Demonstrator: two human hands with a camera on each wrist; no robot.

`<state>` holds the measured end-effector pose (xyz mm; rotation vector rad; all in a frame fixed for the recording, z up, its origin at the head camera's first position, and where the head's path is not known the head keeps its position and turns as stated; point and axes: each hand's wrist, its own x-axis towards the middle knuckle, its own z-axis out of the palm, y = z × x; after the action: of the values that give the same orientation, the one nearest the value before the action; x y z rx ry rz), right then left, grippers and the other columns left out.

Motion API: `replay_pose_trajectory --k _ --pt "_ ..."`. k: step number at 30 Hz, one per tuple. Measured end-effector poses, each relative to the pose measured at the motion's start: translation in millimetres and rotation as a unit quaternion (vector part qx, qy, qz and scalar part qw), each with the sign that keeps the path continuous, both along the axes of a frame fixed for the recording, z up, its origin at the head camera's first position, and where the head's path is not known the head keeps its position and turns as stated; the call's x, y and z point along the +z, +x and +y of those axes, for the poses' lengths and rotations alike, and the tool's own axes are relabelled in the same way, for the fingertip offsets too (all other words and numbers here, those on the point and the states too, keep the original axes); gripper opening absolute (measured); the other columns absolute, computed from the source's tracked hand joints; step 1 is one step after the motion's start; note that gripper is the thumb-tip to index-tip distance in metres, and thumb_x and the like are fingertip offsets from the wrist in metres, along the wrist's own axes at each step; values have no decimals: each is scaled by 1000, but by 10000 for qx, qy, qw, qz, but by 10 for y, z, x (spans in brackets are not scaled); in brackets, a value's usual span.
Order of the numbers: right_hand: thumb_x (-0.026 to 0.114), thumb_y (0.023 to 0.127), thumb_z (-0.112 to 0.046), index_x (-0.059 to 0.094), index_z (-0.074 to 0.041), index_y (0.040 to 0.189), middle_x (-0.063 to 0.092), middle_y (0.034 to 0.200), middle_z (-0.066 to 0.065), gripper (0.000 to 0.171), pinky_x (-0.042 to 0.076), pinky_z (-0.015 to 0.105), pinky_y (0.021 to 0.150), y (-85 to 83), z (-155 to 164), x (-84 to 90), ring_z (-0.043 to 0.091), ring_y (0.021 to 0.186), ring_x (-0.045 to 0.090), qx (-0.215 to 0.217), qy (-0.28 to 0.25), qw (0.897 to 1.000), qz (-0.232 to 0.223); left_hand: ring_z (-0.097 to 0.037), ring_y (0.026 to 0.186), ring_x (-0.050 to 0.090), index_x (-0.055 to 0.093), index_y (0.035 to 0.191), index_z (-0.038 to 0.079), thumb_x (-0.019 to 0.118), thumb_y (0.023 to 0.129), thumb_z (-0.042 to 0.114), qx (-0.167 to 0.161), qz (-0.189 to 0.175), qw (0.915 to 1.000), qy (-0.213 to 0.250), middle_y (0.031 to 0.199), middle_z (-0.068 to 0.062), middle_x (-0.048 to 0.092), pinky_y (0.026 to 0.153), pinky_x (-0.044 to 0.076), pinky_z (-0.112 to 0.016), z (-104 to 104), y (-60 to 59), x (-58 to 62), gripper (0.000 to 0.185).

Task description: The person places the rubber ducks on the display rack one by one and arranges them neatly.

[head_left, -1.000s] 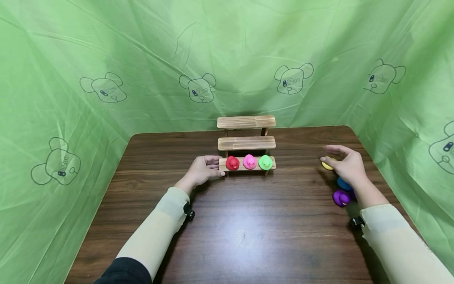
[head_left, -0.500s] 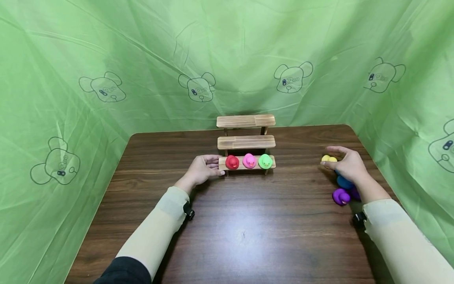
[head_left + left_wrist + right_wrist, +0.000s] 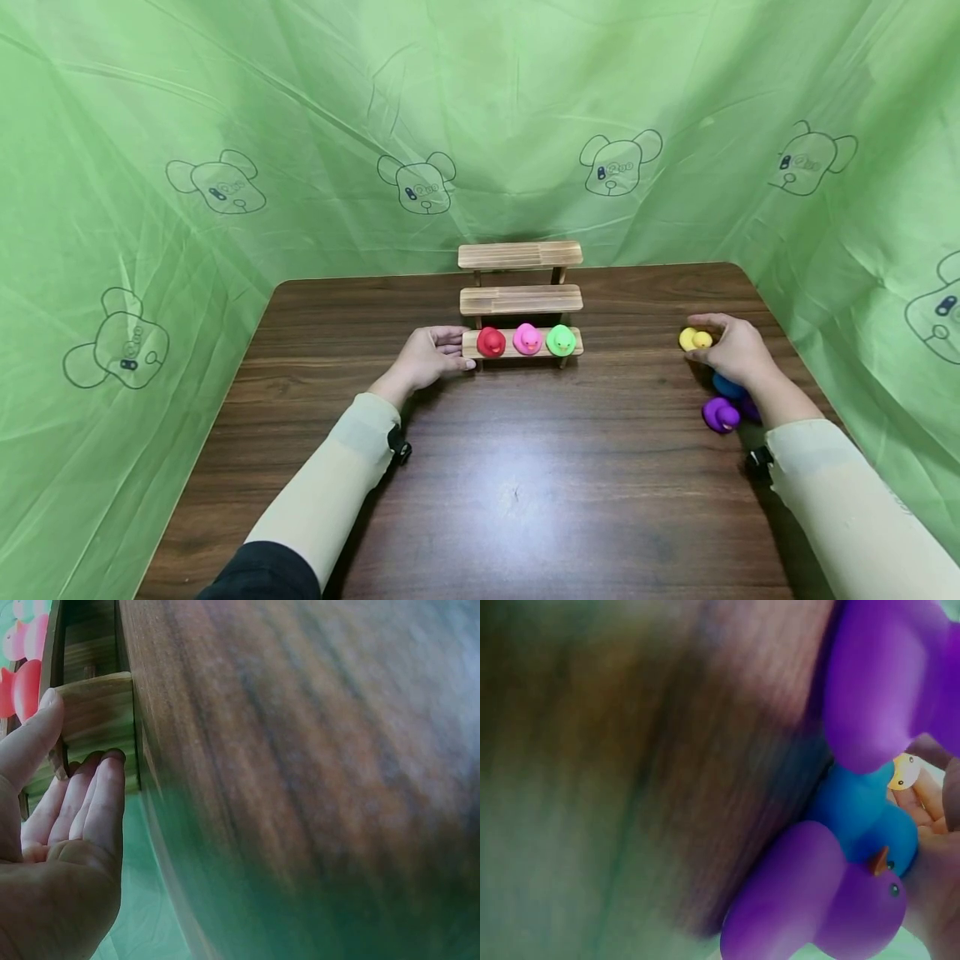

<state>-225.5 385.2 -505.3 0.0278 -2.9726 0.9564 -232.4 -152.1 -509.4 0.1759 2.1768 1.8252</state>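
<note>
In the head view my left hand (image 3: 426,360) holds the left end of the lowest step of a three-tier wooden display stand (image 3: 521,300). The left wrist view has the thumb on the step's edge and the fingers against the stand's side leg (image 3: 97,712). On that step sit a red rubber duck (image 3: 491,342), a pink one (image 3: 527,339) and a green one (image 3: 561,340). Over at the right, my right hand (image 3: 738,350) has thumb and forefinger around a yellow rubber duck (image 3: 694,339), which sits upright at table level.
Below the right hand are a blue rubber duck (image 3: 727,385) and a purple duck (image 3: 721,415). A second purple duck (image 3: 750,408) is partly hidden by the right wrist. The brown wooden table (image 3: 517,492) is bordered by green cloth (image 3: 517,108) printed with bear heads.
The yellow duck, mostly covered by the right thumb before, has turned and now shows its head. The right hand has shifted slightly rightward. My left hand keeps its place on the stand.
</note>
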Motion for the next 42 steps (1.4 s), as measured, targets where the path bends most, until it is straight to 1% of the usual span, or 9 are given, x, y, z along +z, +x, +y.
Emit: replay_pose_trajectory --k 7,10,17,24,27,30,37,40,42 --pt "87 85 -15 70 -3 132 64 128 35 51 47 64 96 -2 2 -9 52 118 57 -100 120 9999 27 -35 122 67 65 136 -5 86 79 -12 -5 -26 10000 24 129 -23 70 92 60 -27 0 -6 -8 61" --pt "87 86 -18 71 -3 130 64 129 35 49 45 67 99 -1 3 -14 55 122 55 -129 142 9998 30 -37 123 66 65 136 -6 87 79 -11 -26 -28 10000 35 130 -24 69 93 59 -27 -5 -11 -12 61" --pt "89 84 -21 72 -2 128 64 131 33 51 45 68 100 1 0 -19 56 123 54 -134 207 9997 32 -36 123 67 65 135 -5 87 79 -11 -27 -38 10000 73 129 -23 70 92 60 -27 -8 -15 -10 61" --pt "89 82 -10 71 -1 128 61 136 30 50 46 67 98 10 -14 -2 55 123 54 -27 209 9998 -18 -35 121 68 65 135 -5 87 78 -12 -3 -37 10000 53 128 -22 71 92 60 -28 -4 -2 3 61" --pt "88 83 -12 71 0 127 61 136 29 49 46 65 98 20 -20 0 53 122 55 -41 167 9998 25 -36 122 67 65 135 -6 86 79 -11 -13 -46 10000 61 129 -23 70 92 60 -27 -4 1 6 61" --pt "89 85 -16 71 -2 128 65 131 28 49 48 58 92 29 -25 9 48 117 58 -133 85 9998 96 -38 123 66 64 136 -6 86 79 -11 -37 -55 9999 93 130 -25 69 93 59 -27 -5 -3 6 61" --pt "92 83 -28 73 -10 125 74 115 19 50 48 22 73 54 -36 19 27 102 64 -542 -280 9981 94 -38 123 66 64 136 -7 87 79 -10 -37 -40 10000 64 130 -25 69 93 59 -27 -22 -7 -13 62" --pt "92 84 -34 74 -9 126 74 116 19 52 48 14 67 67 -42 22 25 101 65 -556 -375 9977 128 -35 122 67 65 135 -6 88 78 -10 -38 -5 10000 -2 128 -23 70 93 60 -28 -21 -4 -8 61" --pt "91 85 -36 74 -8 127 73 119 20 54 48 14 69 71 -47 26 27 102 65 -499 -418 9976 231 -34 121 68 65 134 -6 88 78 -10 -37 -1 10000 16 128 -23 71 94 60 -29 -17 0 -5 61"
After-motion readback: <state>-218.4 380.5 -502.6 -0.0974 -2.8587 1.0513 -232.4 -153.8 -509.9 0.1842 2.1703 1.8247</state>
